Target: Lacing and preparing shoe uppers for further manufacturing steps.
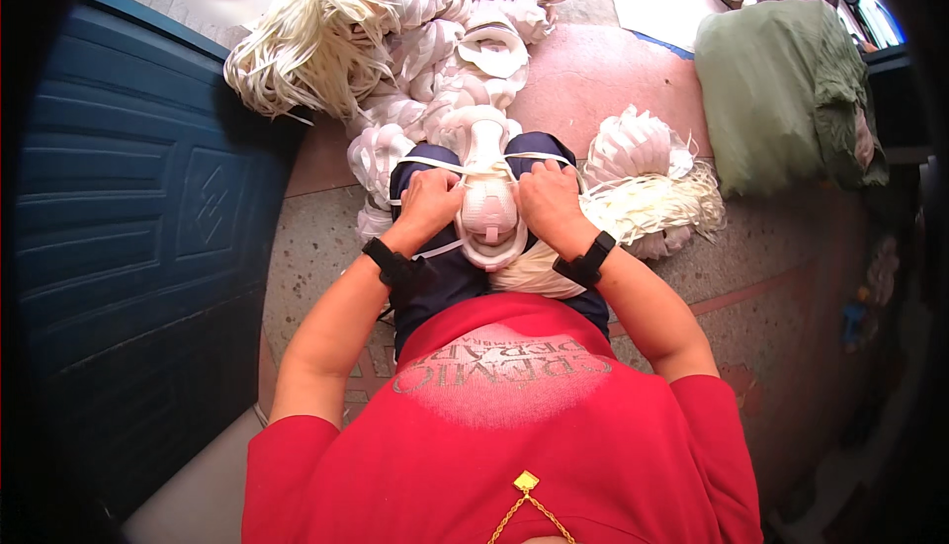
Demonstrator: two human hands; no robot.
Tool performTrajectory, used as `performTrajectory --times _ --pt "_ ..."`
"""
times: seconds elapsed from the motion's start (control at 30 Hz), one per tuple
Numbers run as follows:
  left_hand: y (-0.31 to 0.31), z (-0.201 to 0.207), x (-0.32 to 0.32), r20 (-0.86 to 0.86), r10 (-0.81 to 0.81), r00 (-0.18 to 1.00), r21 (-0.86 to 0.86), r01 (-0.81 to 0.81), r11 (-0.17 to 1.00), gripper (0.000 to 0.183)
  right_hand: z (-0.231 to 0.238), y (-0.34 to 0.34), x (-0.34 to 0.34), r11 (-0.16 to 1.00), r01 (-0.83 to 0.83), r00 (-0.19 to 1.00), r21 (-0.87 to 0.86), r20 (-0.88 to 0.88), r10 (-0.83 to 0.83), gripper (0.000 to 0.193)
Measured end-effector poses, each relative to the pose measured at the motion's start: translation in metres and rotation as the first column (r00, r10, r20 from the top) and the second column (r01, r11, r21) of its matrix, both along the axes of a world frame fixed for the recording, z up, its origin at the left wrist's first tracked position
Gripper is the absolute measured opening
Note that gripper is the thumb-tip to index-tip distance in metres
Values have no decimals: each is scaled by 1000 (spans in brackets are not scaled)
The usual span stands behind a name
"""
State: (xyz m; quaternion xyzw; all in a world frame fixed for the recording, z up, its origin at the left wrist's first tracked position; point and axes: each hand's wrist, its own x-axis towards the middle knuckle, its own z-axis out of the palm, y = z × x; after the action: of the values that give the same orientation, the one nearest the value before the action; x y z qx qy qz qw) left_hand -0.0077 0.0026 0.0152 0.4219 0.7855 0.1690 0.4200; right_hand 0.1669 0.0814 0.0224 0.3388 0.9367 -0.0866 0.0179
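Observation:
A white and pale pink sneaker (pixel 489 210) rests on my lap between my knees. White shoelace (pixel 432 161) stretches out from both sides of it across my dark trousers. My left hand (pixel 427 210) is closed at the shoe's left side, its fingers pinching the lace. On the opposite side, my right hand (pixel 550 206) is also closed, fingers curled over the lace against the shoe. Both hands sit at about the same height. The fingertips are partly hidden.
Pale pink and white shoe parts (pixel 425 60) are heaped beyond my knees, with a bundle of cream laces (pixel 316 45) on top. Another lace bundle (pixel 657 203) lies to my right beside a stack of shoe parts (pixel 638 147). A green sack (pixel 766 99) stands farther right; a blue door (pixel 129 178) is left.

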Motion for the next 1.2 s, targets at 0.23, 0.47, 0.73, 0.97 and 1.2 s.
performTrajectory --times 0.23,0.47,0.73,0.97,1.2 --pt "-8 12 21 -577 -14 816 388 289 875 16 -24 7 11 972 15 975 -233 -212 -65 14" --pt "3 20 26 -847 -233 478 193 685 703 10 -46 15 14 958 -5 918 -288 -380 -110 16" --pt "8 14 27 -854 -320 410 80 711 698 9 -41 14 17 925 -28 868 -379 -467 -166 15" --pt "39 80 1 607 -91 789 506 -297 810 13 -32 10 15 949 -124 802 -289 -592 -75 14" --pt "21 21 -4 -53 -157 986 551 160 819 17 -10 13 2 976 -218 950 10 -228 214 9"
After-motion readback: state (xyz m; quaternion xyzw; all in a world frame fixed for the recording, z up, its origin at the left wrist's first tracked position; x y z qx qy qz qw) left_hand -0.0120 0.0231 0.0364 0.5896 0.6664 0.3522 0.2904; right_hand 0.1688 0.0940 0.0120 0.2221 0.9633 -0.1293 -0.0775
